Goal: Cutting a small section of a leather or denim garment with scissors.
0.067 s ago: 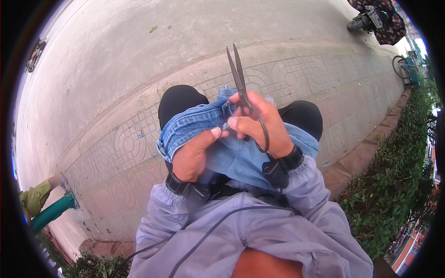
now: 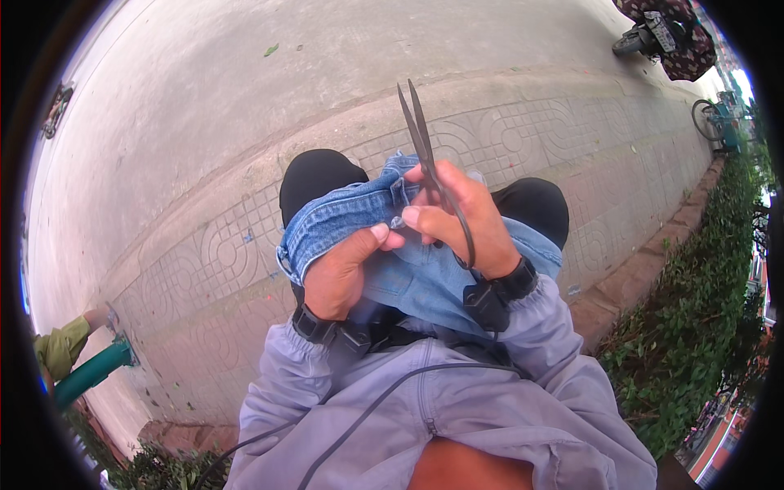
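Observation:
A blue denim garment [image 2: 333,219] lies bunched across my lap, its thick stitched band running over my left knee. My left hand [image 2: 339,276] is closed on the band, thumb on top, fingers hidden beneath the cloth. Dark metal scissors [image 2: 422,140] stick up from my right hand [image 2: 474,216], blades pointing away from me and slightly apart, a handle loop lying along the palm. The thumb and fingers of this hand also pinch near a small pale-blue scrap [image 2: 397,221] between both thumbs; whether it is joined to the garment I cannot tell.
My knees [image 2: 322,184] in black rise beneath the denim. Patterned paving [image 2: 523,135] borders a grey road. A green hedge [image 2: 694,310] behind a stone kerb runs along the right. A parked motorbike [image 2: 649,37] stands far right, and a green post [image 2: 94,376] stands at left beside a person's sleeve [image 2: 61,347].
My fingertips have shifted very slightly, and the pale-blue scrap between my thumbs shows a little more. The scissors and garment stay almost where they were.

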The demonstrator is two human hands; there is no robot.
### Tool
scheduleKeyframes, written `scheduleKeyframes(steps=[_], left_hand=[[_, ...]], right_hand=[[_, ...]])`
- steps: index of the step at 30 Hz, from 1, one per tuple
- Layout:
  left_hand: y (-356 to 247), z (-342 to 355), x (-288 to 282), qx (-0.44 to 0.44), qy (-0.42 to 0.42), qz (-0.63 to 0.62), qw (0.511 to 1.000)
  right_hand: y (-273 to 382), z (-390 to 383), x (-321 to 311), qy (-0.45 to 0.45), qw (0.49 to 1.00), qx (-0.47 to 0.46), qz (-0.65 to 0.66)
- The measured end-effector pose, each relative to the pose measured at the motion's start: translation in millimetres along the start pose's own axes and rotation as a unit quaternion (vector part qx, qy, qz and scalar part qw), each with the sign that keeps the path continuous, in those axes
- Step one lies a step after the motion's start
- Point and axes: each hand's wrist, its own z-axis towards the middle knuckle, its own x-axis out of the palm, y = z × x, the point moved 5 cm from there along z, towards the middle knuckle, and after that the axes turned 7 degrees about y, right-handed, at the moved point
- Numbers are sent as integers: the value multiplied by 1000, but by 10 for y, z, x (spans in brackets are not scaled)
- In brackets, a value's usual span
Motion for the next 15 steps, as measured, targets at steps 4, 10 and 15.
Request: scheduleKeyframes(steps=[4,10,15], left_hand=[[33,3,-48,-19,21,-11,1000],[-3,13,-47,-17,-5,-91,996],[12,14,-43,-26,39,-80,996]], right_hand=[[-20,6,15,6,1000,-11,-11],[-30,33,51,-7,1000,-29,3],[-10,61,71,-23,998,-62,19]])
